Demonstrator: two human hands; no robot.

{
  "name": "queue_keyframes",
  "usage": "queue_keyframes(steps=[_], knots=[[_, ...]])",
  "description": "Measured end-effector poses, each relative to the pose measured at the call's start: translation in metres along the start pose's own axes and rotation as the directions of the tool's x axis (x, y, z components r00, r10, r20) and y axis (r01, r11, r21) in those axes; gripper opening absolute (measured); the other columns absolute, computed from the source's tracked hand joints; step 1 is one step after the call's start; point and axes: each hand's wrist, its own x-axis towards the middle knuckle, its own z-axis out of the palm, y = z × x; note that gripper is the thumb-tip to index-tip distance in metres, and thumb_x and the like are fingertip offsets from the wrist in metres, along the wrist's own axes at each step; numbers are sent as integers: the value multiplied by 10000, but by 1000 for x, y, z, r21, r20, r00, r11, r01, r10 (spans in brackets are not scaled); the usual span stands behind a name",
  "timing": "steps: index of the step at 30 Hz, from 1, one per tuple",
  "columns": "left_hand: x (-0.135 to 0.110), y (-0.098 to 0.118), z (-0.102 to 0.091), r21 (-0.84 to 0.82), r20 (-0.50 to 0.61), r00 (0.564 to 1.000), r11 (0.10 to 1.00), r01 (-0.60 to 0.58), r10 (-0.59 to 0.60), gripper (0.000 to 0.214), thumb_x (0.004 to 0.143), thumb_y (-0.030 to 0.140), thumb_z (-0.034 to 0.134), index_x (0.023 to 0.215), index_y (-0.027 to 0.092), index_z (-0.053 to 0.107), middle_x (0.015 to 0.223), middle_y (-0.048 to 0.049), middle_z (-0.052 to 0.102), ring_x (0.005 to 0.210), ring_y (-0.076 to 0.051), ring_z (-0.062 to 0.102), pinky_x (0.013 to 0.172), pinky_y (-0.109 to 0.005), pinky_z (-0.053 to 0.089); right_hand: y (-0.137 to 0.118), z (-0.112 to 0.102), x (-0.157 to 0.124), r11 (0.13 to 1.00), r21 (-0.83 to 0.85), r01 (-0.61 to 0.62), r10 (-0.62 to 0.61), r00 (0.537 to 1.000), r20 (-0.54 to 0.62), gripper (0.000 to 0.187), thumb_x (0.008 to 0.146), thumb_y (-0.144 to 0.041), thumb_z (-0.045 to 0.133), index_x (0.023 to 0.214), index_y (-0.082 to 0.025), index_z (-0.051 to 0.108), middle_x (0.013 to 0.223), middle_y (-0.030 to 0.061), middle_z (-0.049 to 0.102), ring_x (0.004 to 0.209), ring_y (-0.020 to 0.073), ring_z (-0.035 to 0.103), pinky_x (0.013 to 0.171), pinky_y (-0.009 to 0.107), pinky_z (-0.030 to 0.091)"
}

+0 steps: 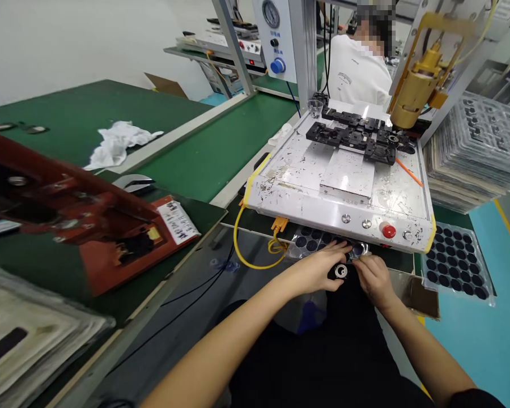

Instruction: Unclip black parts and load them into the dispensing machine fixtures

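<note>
My left hand [318, 269] is closed around a small black part with a silver ring face [341, 271], held between thumb and fingers over my lap. Its outstretched fingertips reach onto a clear sheet of black round discs [301, 242], which lies partly under the front of the white machine base. My right hand [373, 279] is just to the right, its thumb and fingers pinched at the near right edge of that sheet. What lies exactly between those fingertips is mostly hidden.
Above the hands stands the white press base [297, 195] with a red button [388, 230] and a black fixture [357, 136]. A second disc sheet [457, 260] and stacked trays [471, 153] are at right. A red hand press [140, 249] stands left; a yellow cable [237, 241] loops between.
</note>
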Motion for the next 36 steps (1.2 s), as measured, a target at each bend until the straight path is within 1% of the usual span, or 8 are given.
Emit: queue_keyframes(steps=[5, 11, 14, 18, 25, 27, 31, 36], knots=[[0, 1, -8, -15, 32, 999, 1000, 2, -2, 350, 813, 120, 822, 1128, 191, 689, 1647, -172, 542, 1601, -343, 405, 1337, -508, 313, -7, -6, -24, 993, 88, 80, -71, 992, -102, 238, 1047, -109, 610, 1145, -225, 793, 928, 88, 815, 784, 225, 738, 717, 378, 608], [11, 1, 4, -34, -106, 993, 999, 39, -42, 374, 818, 128, 808, 1162, 197, 677, 1597, -185, 589, 1555, -370, 471, 1308, -552, 338, -22, -45, -31, 964, 194, -184, 209, 970, -120, 162, 1012, -135, 676, 1085, -253, 760, 1051, 103, 788, 972, 269, 762, 872, 430, 628], [25, 0, 14, -43, -207, 976, 998, 52, -60, 348, 805, 128, 806, 1120, 198, 675, 1444, -184, 682, 1417, -390, 590, 1217, -577, 438, -23, -62, -21, 886, 256, -387, 417, 906, -73, 71, 1055, -216, 638, 1056, -238, 705, 1109, 121, 772, 1023, 276, 760, 882, 419, 626], [30, 2, 20, -72, -299, 952, 996, 45, -65, 319, 804, 140, 821, 1084, 206, 684, 1301, -142, 737, 1326, -386, 635, 1193, -600, 444, -25, -72, -7, 746, 352, -565, 596, 803, 26, 140, 1087, -334, 615, 1135, -215, 671, 800, 33, 720, 721, 212, 735, 658, 319, 608], [-13, 36, 20, -266, -397, 894, 958, 108, -211, 393, 901, 235, 801, 1268, 220, 658, 1217, -106, 776, 1155, -299, 738, 1058, -480, 572, -50, -78, 23, 462, 587, -665, 699, 681, 221, 367, 1015, -493, 706, 1249, -211, 731, 728, -10, 649, 607, 163, 627, 588, 300, 544], [-27, 51, 20, -543, -362, 868, 834, 100, -341, 423, 889, 267, 836, 1263, 217, 645, 1088, -70, 789, 1000, -251, 781, 932, -402, 626, -56, -77, 34, 285, 695, -660, 711, 632, 309, 366, 931, -498, 815, 1159, -221, 743, 752, -14, 666, 598, 148, 625, 587, 295, 537], [-47, 75, 16, -949, -187, 810, 316, -2, -556, 517, 772, 235, 965, 1180, 193, 651, 1058, -62, 811, 960, -236, 821, 877, -325, 642, -63, -67, 48, 50, 753, -656, 651, 593, 474, 342, 853, -466, 910, 939, -217, 691, 617, -52, 644, 509, 123, 589, 542, 266, 495], [-66, 93, 10, -988, -144, 733, 139, -68, -665, 582, 717, 208, 1019, 1203, 158, 702, 1194, -133, 828, 1048, -264, 822, 933, -322, 643, -71, -56, 53, 16, 738, -674, 578, 608, 543, 345, 865, -478, 902, 948, -208, 704, 616, -37, 677, 506, 136, 615, 549, 278, 514]])
